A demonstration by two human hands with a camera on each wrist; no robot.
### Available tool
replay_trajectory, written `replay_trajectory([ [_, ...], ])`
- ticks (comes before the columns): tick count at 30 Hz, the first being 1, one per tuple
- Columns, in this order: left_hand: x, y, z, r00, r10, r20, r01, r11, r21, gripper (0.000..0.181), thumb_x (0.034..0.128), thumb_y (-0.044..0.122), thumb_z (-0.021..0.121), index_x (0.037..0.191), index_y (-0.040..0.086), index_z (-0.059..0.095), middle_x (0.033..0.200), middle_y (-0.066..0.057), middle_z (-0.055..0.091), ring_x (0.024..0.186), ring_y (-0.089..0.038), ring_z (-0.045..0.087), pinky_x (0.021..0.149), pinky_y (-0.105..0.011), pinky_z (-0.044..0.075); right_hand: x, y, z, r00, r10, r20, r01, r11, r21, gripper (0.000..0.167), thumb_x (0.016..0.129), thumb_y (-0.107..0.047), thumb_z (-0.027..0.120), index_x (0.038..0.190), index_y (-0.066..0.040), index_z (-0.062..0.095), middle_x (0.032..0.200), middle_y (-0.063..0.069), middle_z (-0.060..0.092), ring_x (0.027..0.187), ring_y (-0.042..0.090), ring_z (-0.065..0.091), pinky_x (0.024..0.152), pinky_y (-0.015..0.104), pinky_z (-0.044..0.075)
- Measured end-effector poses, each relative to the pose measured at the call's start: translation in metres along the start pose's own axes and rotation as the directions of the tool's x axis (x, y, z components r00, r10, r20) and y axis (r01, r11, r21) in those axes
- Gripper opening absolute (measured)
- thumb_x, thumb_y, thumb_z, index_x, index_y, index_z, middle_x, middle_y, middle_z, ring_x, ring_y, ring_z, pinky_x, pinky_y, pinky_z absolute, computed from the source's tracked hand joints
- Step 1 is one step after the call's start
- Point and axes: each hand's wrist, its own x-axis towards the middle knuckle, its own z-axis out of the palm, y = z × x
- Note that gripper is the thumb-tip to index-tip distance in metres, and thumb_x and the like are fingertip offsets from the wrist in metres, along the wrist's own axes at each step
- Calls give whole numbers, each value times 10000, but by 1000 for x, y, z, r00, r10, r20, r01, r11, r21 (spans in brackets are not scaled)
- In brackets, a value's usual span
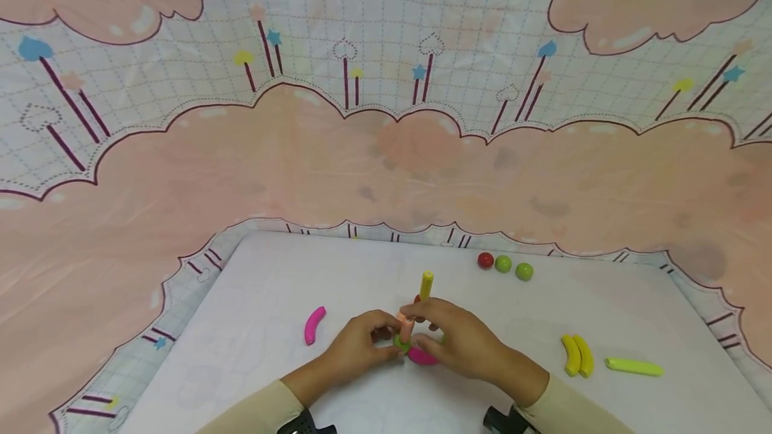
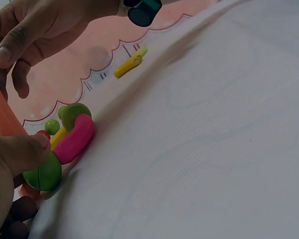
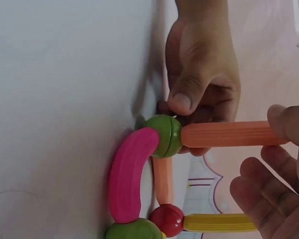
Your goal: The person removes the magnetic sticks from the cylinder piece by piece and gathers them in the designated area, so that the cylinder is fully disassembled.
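so, ball-and-rod frame point(image 3: 125, 174) part-built on the table point(image 1: 241, 333), yellow rod point(image 1: 426, 285) up.
left hand point(image 1: 358, 340) grips green ball point(image 3: 164, 135), right hand point(image 1: 464, 337) pinches orange rod point(image 3: 229, 134) above it, seating hard to confirm; loose balls point(image 1: 503, 264), lime stick point(image 1: 633, 367) unused.

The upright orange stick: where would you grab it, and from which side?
Probably near its top, from the right: the orange stick is slim and straight, its upper end clear of other pieces, while the left hand holds the green ball at its foot. The right hand pinches it there.
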Motion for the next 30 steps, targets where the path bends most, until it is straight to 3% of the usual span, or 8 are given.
replay_trajectory([
  [11,2,1,5,997,57,-44,-55,998,40,277,805,99,872,1036,197,755,1022,122,675,944,-123,639,856,-294,545,7,2,6,999,-18,-46,20,998,59,336,884,24,775,1199,-58,688,1134,-7,683,934,79,656,803,263,573],
  [20,4,1,4,1000,10,-27,-8,999,42,255,804,122,878,1023,199,773,1007,141,664,953,-81,630,871,-283,540,6,2,7,998,37,-58,-33,997,65,254,925,-35,751,1168,-79,693,1131,-35,686,951,73,654,833,249,565],
  [30,4,-2,4,1000,17,-27,-15,999,43,251,796,129,888,1008,194,770,1004,141,668,948,-71,626,868,-281,540,3,2,7,996,66,-60,-63,997,50,218,943,-66,735,1152,-99,679,1130,-34,678,978,93,674,856,270,569],
])
